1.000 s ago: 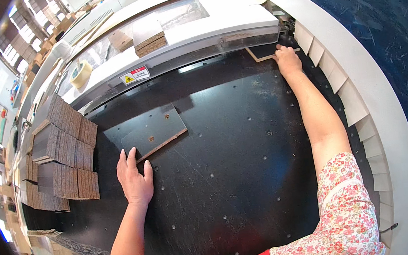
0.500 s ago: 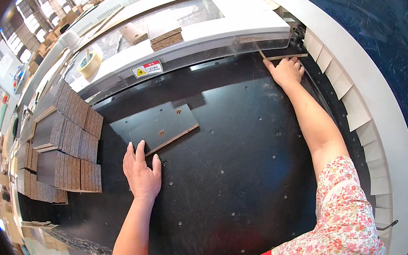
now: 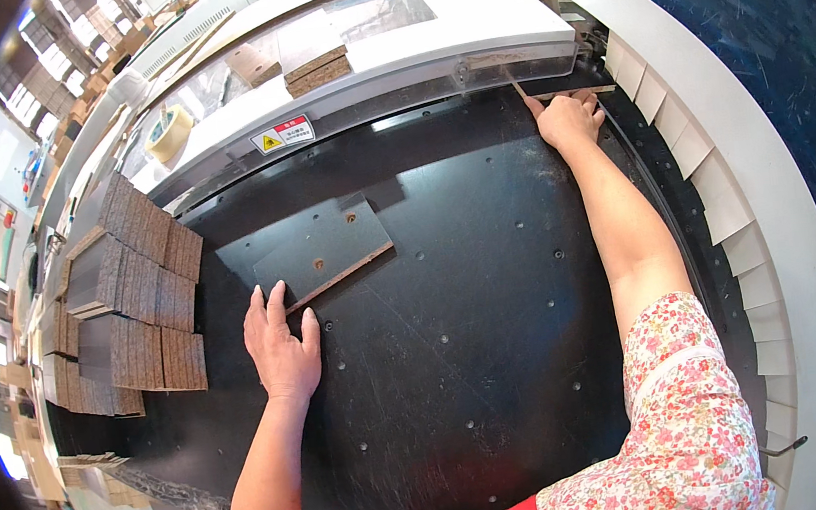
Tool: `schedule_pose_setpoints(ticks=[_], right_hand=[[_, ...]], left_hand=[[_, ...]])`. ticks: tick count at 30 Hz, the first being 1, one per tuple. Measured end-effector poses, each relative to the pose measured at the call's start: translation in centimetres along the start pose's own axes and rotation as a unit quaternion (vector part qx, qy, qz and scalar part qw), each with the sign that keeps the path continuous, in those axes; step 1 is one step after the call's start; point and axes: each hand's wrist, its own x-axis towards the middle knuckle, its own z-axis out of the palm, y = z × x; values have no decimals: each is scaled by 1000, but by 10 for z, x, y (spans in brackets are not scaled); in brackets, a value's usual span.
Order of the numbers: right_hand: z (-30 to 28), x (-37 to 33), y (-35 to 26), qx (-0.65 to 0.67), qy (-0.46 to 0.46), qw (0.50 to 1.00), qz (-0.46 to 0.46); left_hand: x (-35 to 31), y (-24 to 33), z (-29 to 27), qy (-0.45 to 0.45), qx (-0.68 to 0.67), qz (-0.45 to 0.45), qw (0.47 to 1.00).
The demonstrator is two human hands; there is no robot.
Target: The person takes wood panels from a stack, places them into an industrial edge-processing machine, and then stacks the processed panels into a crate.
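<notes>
A dark rectangular wooden board (image 3: 342, 252) with two round holes lies flat on the black worktable (image 3: 443, 382). My left hand (image 3: 283, 350) rests at its near left corner, palm down, fingers spread and fingertips at the edge. At the far right, my right hand (image 3: 571, 123) has its fingers bent against the near edge of another board (image 3: 576, 92). Most of that board is hidden beneath the machine's white and clear front guard (image 3: 508, 70).
Stacks of cut boards (image 3: 145, 285) stand at the left of the table. On the machine ledge sit a tape roll (image 3: 170, 133), a small stack of blocks (image 3: 316, 64) and a loose piece (image 3: 252, 63). White overlapping strips (image 3: 725, 209) line the right side.
The view has shifted slightly. Both hands stay at their boards, with little visible movement.
</notes>
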Motion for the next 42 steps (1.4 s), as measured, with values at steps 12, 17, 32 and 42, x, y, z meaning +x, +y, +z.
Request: schedule_pose_setpoints(ticks=[12,17,32,42], right_hand=[[-5,-2,-3,-10,-14,1000,8],[-1,2,1,-9,5,1000,12],[-5,0,1,-9,-4,1000,9],[-3,0,-7,-11,18,1000,-14]], left_hand=[[0,0,1,2,-5,-2,1000],[2,0,1,1,-4,3,1000],[1,2,2,10,7,9,1000],[-3,-12,2,34,8,14,999]])
